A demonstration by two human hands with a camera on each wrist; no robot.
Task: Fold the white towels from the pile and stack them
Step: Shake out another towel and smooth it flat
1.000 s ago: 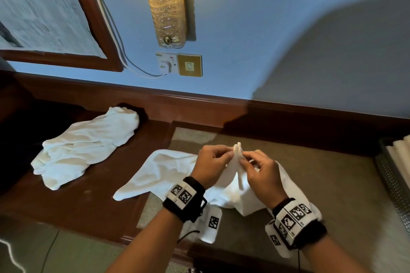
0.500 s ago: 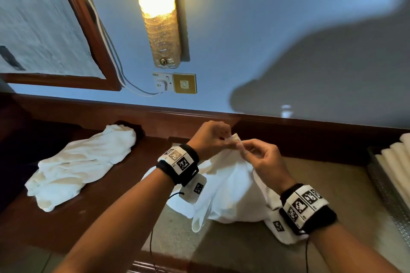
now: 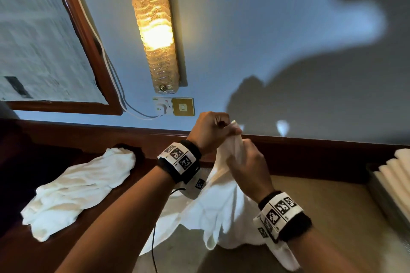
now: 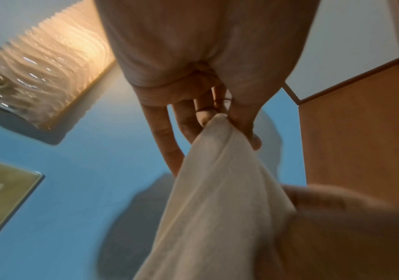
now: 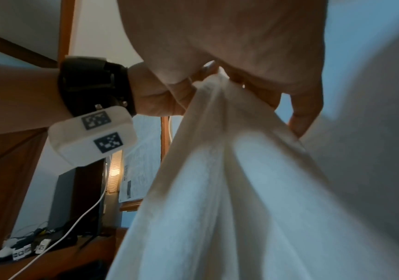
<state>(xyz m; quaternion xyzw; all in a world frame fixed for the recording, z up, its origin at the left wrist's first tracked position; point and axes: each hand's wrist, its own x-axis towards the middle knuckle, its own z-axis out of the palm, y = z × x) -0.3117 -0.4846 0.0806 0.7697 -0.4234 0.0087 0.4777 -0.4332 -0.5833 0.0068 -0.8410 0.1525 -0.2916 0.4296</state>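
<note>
A white towel (image 3: 213, 204) hangs from both my hands above the tan mat (image 3: 321, 217), its lower part still resting on it. My left hand (image 3: 214, 131) pinches the towel's top corner (image 4: 220, 128) between thumb and fingers. My right hand (image 3: 246, 162) sits just below it, fingers curled round the same edge of the towel (image 5: 217, 98). A second white towel (image 3: 82, 188) lies crumpled on the dark wooden top at the left. Folded white towels (image 3: 397, 175) stand in a row at the right edge.
A wooden skirting board (image 3: 310, 146) and blue wall run behind the table. A lit wall lamp (image 3: 153, 26), a socket and switch (image 3: 175, 106) and a framed picture (image 3: 44, 40) hang on the wall. A thin cable (image 3: 154, 248) drops from my left wrist.
Both hands have lifted the towel's corner up off the table toward the wall. The left hand rose above the right, and the towel now hangs instead of lying spread.
</note>
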